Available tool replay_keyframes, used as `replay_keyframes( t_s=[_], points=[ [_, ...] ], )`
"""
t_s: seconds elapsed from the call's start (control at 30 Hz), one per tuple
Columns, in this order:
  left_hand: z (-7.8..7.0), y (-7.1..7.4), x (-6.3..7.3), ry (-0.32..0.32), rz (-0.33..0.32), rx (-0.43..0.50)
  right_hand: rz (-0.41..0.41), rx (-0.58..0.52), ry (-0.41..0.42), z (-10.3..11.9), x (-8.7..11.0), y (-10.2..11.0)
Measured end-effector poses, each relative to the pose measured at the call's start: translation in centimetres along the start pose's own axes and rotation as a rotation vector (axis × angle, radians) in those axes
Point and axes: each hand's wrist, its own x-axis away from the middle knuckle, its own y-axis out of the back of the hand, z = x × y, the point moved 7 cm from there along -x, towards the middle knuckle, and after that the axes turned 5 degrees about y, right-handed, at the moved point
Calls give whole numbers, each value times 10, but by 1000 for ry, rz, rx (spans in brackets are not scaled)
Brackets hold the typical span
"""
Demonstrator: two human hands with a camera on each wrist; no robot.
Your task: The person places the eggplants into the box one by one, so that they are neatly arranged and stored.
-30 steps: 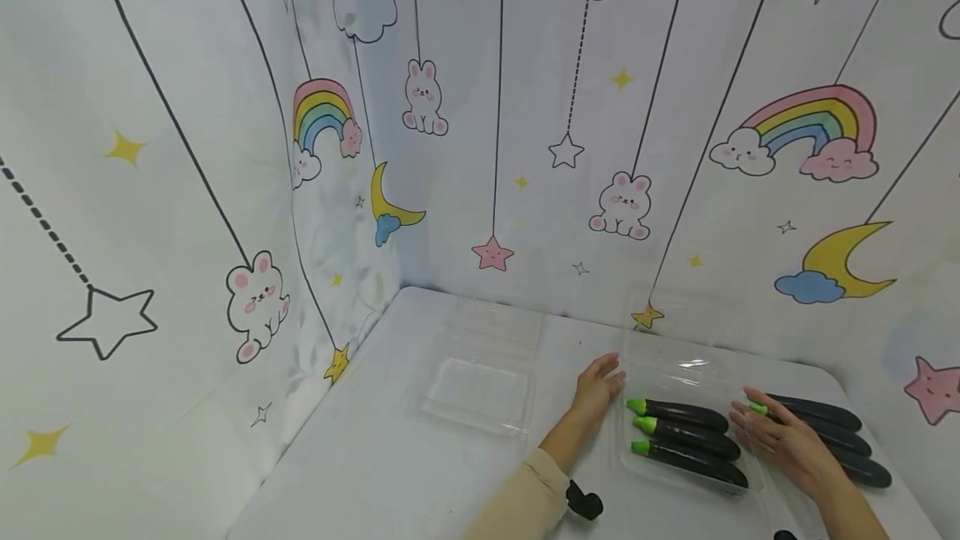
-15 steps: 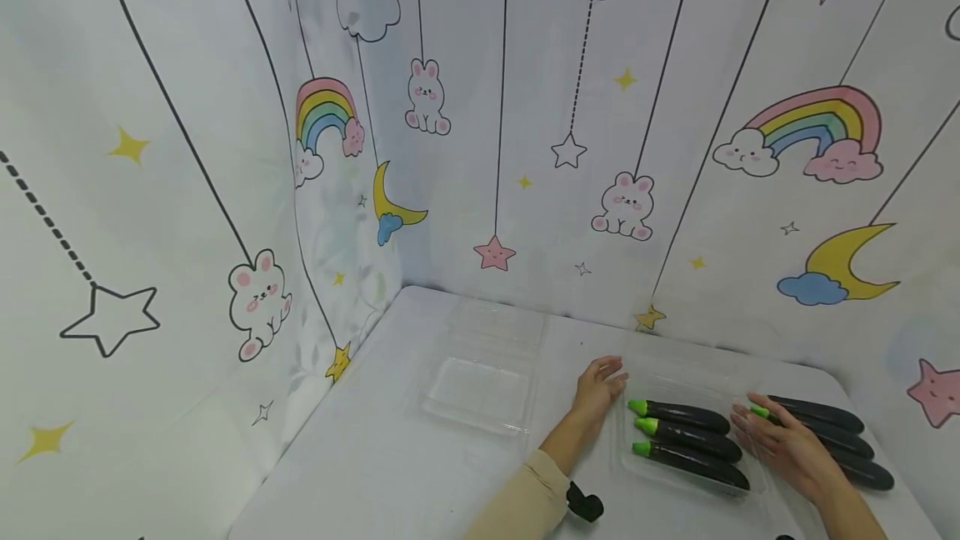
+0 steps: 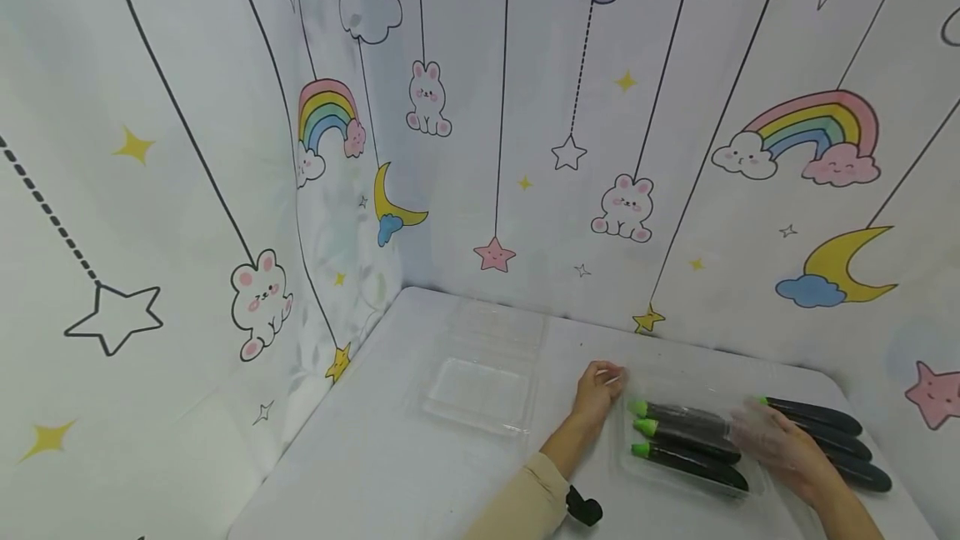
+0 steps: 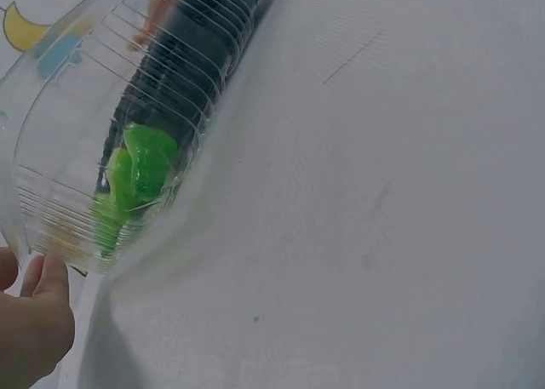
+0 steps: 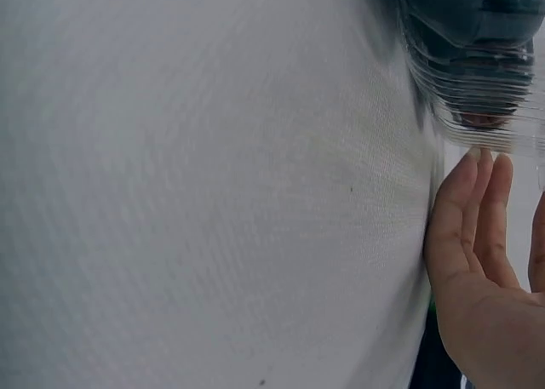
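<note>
Left hand (image 3: 597, 394) at the left edge of the clear box (image 3: 652, 475), whether pinching I can't tell | right hand (image 3: 780, 447) at the box's right end, fingers straight, thumb spread | 3 dark eggplants (image 3: 688, 464) inside the box | 3 loose eggplants (image 3: 847, 442) right of it | another clear container (image 3: 476, 420) left of it

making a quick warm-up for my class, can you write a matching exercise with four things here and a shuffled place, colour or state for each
1. loose eggplants
2. clear container with three packed eggplants
3. other clear container
4. left sleeve

A. beige
B. between left hand and right hand
C. right end of the table
D. open, no eggplants inside

Pairs: 1-C, 2-B, 3-D, 4-A
</note>
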Motion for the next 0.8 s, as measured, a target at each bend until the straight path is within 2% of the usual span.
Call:
replay_keyframes(
  t_s=[0.07, 0.2, 0.3, 0.47, 0.53, 0.8],
  points=[
    [-1, 0, 2, -11, 1, 0, 35, 21, 33, -1, 0, 3],
    [-1, -1, 3, -29, 5, -15, 44, 66, 64, -2, -2, 10],
    [0, -1, 3, -43, 8, -31, 5, 171, 55, 0, -1, 14],
    [0, -1, 5, -55, -5, -64, -72, 336, -60, 3, 3, 16],
    [-1, -1, 6, -56, -10, -64, -94, 347, -97, 4, 4, 15],
    [2, 0, 6, -53, 4, -22, -163, 375, -111, 6, 10, 14]
  ],
)
